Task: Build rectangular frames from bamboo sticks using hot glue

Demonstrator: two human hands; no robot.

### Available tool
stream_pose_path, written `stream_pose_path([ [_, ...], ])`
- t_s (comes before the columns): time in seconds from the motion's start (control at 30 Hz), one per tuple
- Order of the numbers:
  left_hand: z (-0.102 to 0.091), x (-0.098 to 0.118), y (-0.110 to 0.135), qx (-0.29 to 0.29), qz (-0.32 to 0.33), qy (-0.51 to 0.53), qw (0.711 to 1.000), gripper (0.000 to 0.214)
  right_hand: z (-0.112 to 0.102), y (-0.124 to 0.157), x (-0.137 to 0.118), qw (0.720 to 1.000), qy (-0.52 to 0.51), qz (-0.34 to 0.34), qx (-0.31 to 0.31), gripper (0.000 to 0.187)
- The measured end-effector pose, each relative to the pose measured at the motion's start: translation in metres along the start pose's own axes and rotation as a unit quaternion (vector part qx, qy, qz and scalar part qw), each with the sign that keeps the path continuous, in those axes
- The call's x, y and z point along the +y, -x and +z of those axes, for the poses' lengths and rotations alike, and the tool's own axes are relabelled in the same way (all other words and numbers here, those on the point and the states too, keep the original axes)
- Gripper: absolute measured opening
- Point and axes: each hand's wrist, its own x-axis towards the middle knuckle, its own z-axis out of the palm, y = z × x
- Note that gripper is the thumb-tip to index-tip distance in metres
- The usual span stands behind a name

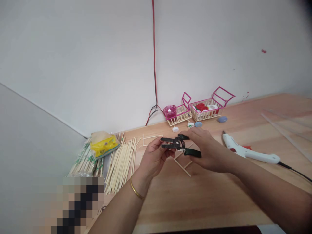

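Observation:
My right hand [206,148] is wrapped round the dark handles of a pair of wire strippers [177,143], its black jaws pointing left and parted. At the jaws, my left hand [154,156] has its fingers pinched together. Whatever those fingers hold is too small or hidden to make out. On the table beneath the tool lies a small frame of thin wooden sticks [182,167], partly covered by my hands. Behind my left hand is another stick frame [152,144].
Loose wooden sticks [120,165] and a yellow packet [103,144] lie left. Two small stick carts [179,118] [207,110] with pink trim stand by the wall, near bottle caps [222,119]. A white glue gun [253,155] with its cord lies right.

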Motion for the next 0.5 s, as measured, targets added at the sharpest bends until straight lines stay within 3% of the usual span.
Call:
stream_pose_path([
  [0.5, -0.0036, 0.0037, 0.0009, -0.031, 0.008, -0.044, 0.999, 0.022, 0.0006, -0.0009, 0.0014, 0.999, 0.031, -0.031, -0.003, 0.048],
])
